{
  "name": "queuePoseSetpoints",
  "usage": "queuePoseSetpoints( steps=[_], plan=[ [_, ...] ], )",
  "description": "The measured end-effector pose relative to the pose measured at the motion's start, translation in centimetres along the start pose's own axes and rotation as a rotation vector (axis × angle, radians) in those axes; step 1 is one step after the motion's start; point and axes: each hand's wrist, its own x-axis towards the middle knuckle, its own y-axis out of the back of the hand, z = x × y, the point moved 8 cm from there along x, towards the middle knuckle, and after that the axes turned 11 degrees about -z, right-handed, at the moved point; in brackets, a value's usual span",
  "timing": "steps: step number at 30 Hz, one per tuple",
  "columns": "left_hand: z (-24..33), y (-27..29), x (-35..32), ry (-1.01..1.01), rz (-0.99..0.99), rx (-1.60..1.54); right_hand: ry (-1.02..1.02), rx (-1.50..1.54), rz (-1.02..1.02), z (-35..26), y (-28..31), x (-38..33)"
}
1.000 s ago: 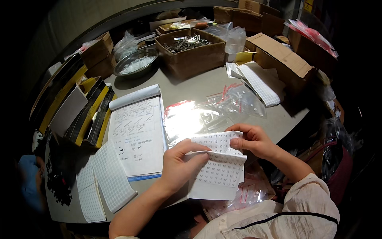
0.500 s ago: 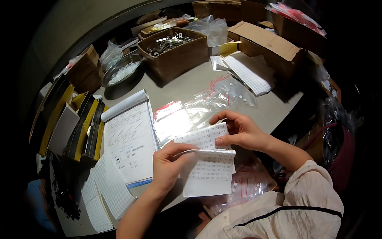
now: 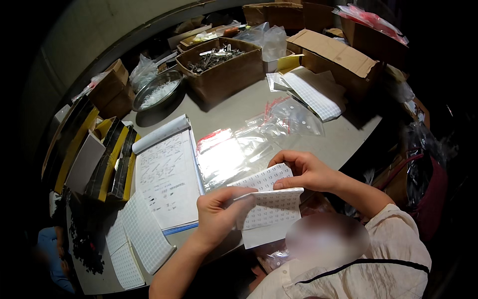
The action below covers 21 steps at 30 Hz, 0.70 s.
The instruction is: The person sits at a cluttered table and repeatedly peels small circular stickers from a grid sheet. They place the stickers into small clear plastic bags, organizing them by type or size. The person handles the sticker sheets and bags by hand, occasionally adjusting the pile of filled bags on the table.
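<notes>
Between my two hands is a white sticker sheet (image 3: 271, 212) printed with rows of small marks, bent over so an upper part stands behind a front flap. My left hand (image 3: 215, 213) pinches its left side along the fold, thumb in front and a little blurred. My right hand (image 3: 309, 172) grips the upper right edge, thumb on the near face and fingers curled behind. Just beyond the sheet, clear plastic zip bags (image 3: 224, 157) with red edges lie on the table. A notepad (image 3: 167, 182) with handwriting and sketches lies left of my left hand.
More label sheets (image 3: 144, 234) lie at the near left, beside black-and-yellow boxes (image 3: 107, 164). Farther back are a bowl of small clear pieces (image 3: 158, 94), a cardboard box of metal parts (image 3: 224, 74) and a closed carton (image 3: 333, 50). Folded sheets (image 3: 313, 92) rest at the right.
Both hands and the sticker sheet sit slightly lower and to the right in the picture. The front flap now tilts more, and my left thumb has moved over it. Both hands keep their hold.
</notes>
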Motion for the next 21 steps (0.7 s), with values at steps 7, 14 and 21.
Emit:
queuePoseSetpoints(
  steps=[7, 14, 21],
  plan=[
    [-0.3, -0.4, 0.4, 0.017, -0.046, 0.023, -0.001, 0.092, 0.052, 1.7, 0.3, -0.2],
    [0.0, 0.3, 0.3, -0.025, -0.025, 0.130, 0.059, -0.155, 0.011, 0.9, -1.6, -0.1],
    [1.6, -0.4, -0.3, -0.166, 0.003, 0.457, 0.313, -0.863, -0.010, -5.1, -3.9, 0.4]
  ],
)
